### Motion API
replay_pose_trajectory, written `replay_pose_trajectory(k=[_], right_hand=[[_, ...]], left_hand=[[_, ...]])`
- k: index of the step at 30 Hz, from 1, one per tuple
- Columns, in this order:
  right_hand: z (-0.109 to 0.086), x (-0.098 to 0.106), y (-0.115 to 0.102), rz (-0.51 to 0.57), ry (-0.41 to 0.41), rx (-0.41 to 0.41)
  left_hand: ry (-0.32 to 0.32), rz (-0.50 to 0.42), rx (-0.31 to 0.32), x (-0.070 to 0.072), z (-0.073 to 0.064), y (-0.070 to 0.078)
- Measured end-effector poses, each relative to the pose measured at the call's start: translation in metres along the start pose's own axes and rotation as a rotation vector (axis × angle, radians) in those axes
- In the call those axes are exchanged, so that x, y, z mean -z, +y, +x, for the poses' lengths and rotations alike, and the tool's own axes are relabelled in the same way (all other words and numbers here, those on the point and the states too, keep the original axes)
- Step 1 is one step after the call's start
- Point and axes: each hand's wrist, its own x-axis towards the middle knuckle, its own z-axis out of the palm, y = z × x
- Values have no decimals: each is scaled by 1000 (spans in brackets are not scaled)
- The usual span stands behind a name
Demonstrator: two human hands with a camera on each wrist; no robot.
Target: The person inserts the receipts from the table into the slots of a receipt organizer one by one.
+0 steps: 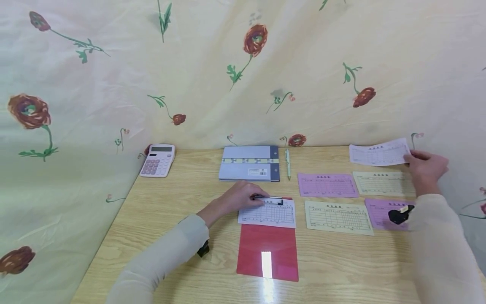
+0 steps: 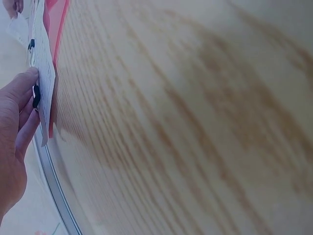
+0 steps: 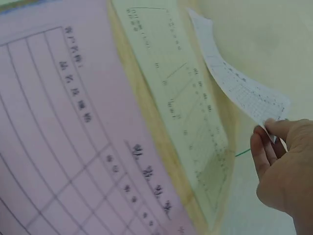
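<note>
My left hand (image 1: 241,195) is at the top of a red clipboard (image 1: 267,249), thumb and fingers pinching its metal clip (image 2: 36,97). Under the clip lies a white printed form (image 1: 267,217), covering the board's upper part. Off to the far right, my right hand (image 1: 429,166) pinches another white form (image 1: 379,153) by its right end between thumb and fingers. That slip (image 3: 239,81) bends in a curve in the right wrist view, beyond a pale green form (image 3: 171,98). Nearest that wrist camera is a purple form (image 3: 88,142).
Several purple and green forms, among them a green one (image 1: 338,217) and a purple one (image 1: 327,185), lie right of the clipboard. A blue notebook (image 1: 239,169) and a pen (image 1: 288,164) rest behind it. A calculator (image 1: 157,161) sits back left. Flowered cloth (image 1: 212,84) rises behind the table.
</note>
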Motion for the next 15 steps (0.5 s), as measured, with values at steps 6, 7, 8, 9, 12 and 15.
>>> replay_pose_trajectory(k=[6,7,8,9,12,15], right_hand=[[-1,7,-9,92,-136,36],[-3,7,-11,130,-152,43],[-4,7,-13,173,-168,48],[-6,7,-16,204,-184,55],[-10,5,-24,306,-227,83],[-16,2,-33,308,-260,117]], left_hand=[[-10,2,24,1,0,2],[-12,1,27,0,0,2],[-13,1,29,0,0,2],[-14,0,30,0,0,2],[-16,-2,32,0,0,3],[-15,-5,30,0,0,4]])
